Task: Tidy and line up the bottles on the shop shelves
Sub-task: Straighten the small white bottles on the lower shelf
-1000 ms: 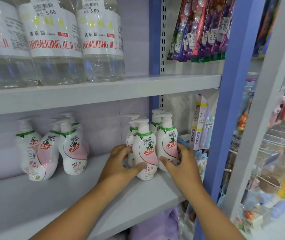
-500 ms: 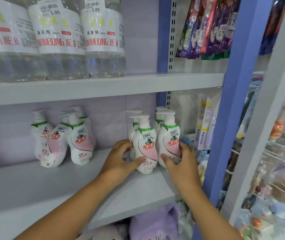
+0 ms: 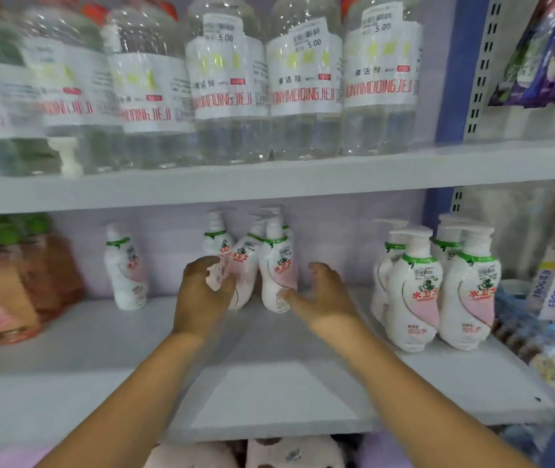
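Note:
White and pink pump bottles with green collars stand on the middle shelf (image 3: pixel 269 383). A cluster of three sits at the centre back: an upright bottle (image 3: pixel 277 265), a leaning bottle (image 3: pixel 247 261) and a rear bottle (image 3: pixel 217 239). My left hand (image 3: pixel 201 295) curls around the lower body of the rear bottle. My right hand (image 3: pixel 323 295) is spread beside the upright bottle, thumb near its base. A tidy group of several bottles (image 3: pixel 414 292) stands at the right. A lone bottle (image 3: pixel 124 268) stands further left. The picture is motion-blurred.
Large clear bottles (image 3: pixel 303 86) with white labels fill the upper shelf. Brown and green packs (image 3: pixel 16 282) crowd the left end of the middle shelf. A blue upright post (image 3: pixel 451 69) and hanging packets (image 3: pixel 552 55) are at the right. Plush items (image 3: pixel 293 454) lie below.
Both hands have left the right-hand group of bottles and shifted to the centre cluster. The view has swung left and closer, and the left hand has closed on a bottle there.

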The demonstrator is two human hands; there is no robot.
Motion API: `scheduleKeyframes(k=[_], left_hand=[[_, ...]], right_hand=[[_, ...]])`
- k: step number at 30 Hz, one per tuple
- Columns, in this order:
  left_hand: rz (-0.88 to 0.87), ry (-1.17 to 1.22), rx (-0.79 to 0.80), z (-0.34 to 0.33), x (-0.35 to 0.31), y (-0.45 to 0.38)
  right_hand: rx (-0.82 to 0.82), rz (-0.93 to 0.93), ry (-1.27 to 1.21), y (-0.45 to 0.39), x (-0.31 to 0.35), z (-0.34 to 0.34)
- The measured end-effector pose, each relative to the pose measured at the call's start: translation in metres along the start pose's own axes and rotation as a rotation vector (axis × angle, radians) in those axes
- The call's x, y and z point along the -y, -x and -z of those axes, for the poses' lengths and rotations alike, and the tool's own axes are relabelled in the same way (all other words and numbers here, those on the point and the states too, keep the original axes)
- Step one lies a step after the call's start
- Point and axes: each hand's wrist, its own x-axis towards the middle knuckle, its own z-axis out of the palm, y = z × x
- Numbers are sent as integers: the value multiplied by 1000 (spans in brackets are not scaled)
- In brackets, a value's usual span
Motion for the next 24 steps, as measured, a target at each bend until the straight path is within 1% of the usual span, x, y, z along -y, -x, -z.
scheduleKeyframes(k=[2,3,5,7,9,11,13,15,17,18,19,21,24], left_hand=[[-2,-51,124,5,9,-18],[6,-121,200,4,13,-26],[-5,-302,354,2,18,-44],[-20,-408,461,2,17,-59],[-7,-421,557,2,16,-65],[9,-363,659,-2,19,-63],[18,-318,685,-7,24,-53],[-32,-367,618,-8,25,-42],[-108,-372,575,-11,22,-30],[-111,-300,588,-15,20,-23],[-86,-178,627,-20,17,-15],[-36,29,697,-37,7,2],[-88,100,713,-63,-13,21]], right_hand=[[4,-67,-17,-21,8,-22],[-26,-78,-5,-29,10,-33],[-96,-58,100,-37,12,-50],[-129,-38,231,-39,12,-61],[-153,-64,258,-36,12,-63],[-168,-115,225,-30,14,-58],[-172,-163,250,-18,17,-49],[-195,-201,332,4,16,-37],[-286,-199,331,33,9,-23],[-346,-177,328,47,5,-16],[-400,-160,346,61,2,-10],[-502,-139,432,83,-6,3],[-620,-106,517,98,-16,18]])
